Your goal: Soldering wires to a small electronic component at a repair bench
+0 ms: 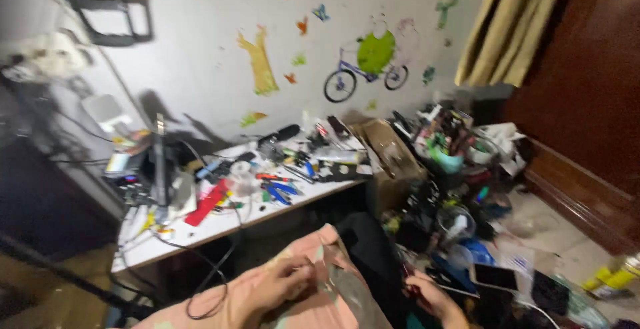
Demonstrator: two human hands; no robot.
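A pale wall (pixel 220 49) fills the upper half of the frame, dotted with coloured stickers: a purple bicycle sticker with a green round shape (pixel 363 69) at upper centre and a tall yellow animal sticker (pixel 260 62) to its left. A dark wooden wardrobe (pixel 587 82) takes the right edge, with a khaki curtain (pixel 507 22) hanging beside it at the upper right.

Across the middle runs a white tabletop (pixel 200 229), crowded with blurred tools, cables and a flat red strip (pixel 208 202). At its right end stands an open brown cardboard box (pixel 390 149), and beyond that a heap of clutter with a teal cup (pixel 445 159). A yellow spray can (pixel 613 277) lies at the lower right edge.

At bottom centre lies a pink cloth (pixel 313 302). On it rests a small clear, crinkled plastic packet (pixel 337 279), shiny and greyish, its contents too blurred to tell. The left hand (pixel 283 282) has its grip closed on the packet's left edge, fingers pinched together. The right hand (pixel 427 296), at the lower right of centre, is apart from the packet, fingers curled; the blur hides whether its grip holds anything.
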